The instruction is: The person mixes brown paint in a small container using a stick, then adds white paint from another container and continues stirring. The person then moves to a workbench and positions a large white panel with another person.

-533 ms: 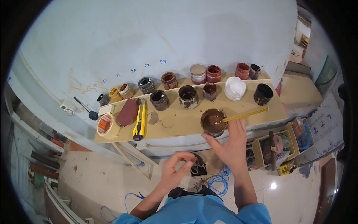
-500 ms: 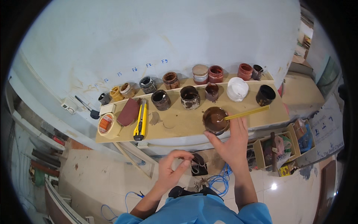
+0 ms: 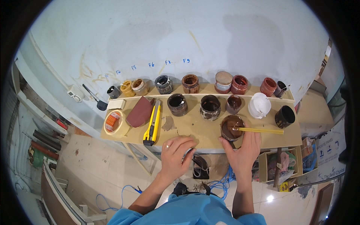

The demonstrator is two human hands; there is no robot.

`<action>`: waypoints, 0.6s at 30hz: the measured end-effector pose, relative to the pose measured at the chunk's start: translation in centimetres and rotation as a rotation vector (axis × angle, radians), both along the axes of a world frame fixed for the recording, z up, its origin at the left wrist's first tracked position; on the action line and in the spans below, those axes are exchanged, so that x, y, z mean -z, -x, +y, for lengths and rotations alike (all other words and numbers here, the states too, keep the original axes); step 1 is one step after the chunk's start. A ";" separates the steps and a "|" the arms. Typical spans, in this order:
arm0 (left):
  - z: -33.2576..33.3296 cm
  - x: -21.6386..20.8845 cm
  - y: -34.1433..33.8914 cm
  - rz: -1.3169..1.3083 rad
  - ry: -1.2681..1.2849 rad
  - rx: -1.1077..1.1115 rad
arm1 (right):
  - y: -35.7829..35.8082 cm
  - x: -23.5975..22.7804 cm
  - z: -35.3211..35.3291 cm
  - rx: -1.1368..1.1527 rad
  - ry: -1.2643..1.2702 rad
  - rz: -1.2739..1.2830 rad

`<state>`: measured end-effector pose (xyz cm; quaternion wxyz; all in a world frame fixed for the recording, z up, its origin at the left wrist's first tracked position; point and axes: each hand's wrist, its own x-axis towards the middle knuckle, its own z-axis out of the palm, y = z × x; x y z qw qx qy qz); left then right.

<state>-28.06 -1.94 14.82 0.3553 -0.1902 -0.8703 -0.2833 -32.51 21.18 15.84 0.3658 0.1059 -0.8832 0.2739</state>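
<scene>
Holding the round brown paint pot point(image 3: 231, 127) steady near the wooden worktop point(image 3: 195, 131) edge, your right hand point(image 3: 243, 150) wraps it. Your left hand point(image 3: 176, 153) rests curled, empty, beside it.

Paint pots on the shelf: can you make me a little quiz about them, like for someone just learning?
1. True or false: a yellow stick lies across the pot of brown paint by the right hand.
2. What colour is the knife beside the sandpaper?
3. The left hand rests on: A) the tape roll B) the shelf edge C) the white pot.

Key: 1 true; 2 yellow and black; 3 B.
</scene>
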 end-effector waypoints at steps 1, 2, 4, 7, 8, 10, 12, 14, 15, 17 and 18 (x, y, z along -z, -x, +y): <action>0.0 0.2 0.1 0.010 0.001 -0.009 | 0.0 0.0 0.0 0.001 0.003 -0.005; 0.2 0.3 0.1 0.015 0.000 -0.016 | 0.0 0.0 0.0 -0.004 0.010 -0.017; 0.4 0.6 0.1 0.026 -0.005 -0.018 | -0.1 0.1 0.1 0.009 -0.003 -0.031; 0.4 0.8 0.3 0.040 -0.017 -0.017 | -0.1 0.1 0.1 0.018 -0.005 -0.038; 0.4 0.8 0.3 0.033 -0.019 -0.015 | -0.1 0.2 0.0 0.014 0.003 -0.052; 0.3 0.6 0.2 0.018 -0.026 -0.014 | 0.0 0.2 -0.1 0.017 0.002 -0.033; 0.4 0.5 0.2 0.006 -0.040 -0.004 | 0.1 0.3 -0.4 0.025 0.012 -0.029; 0.3 0.4 0.3 -0.006 -0.039 0.008 | 0.3 0.3 -0.5 0.030 0.029 -0.036; 0.3 0.3 0.3 -0.016 -0.040 0.015 | 0.3 0.3 -0.6 0.044 0.011 -0.027; 0.2 0.3 0.4 -0.023 -0.034 0.027 | 0.4 0.3 -0.7 0.051 -0.003 -0.013; 0.1 0.3 0.4 -0.035 -0.033 0.032 | 0.5 0.2 -0.8 0.063 -0.017 -0.021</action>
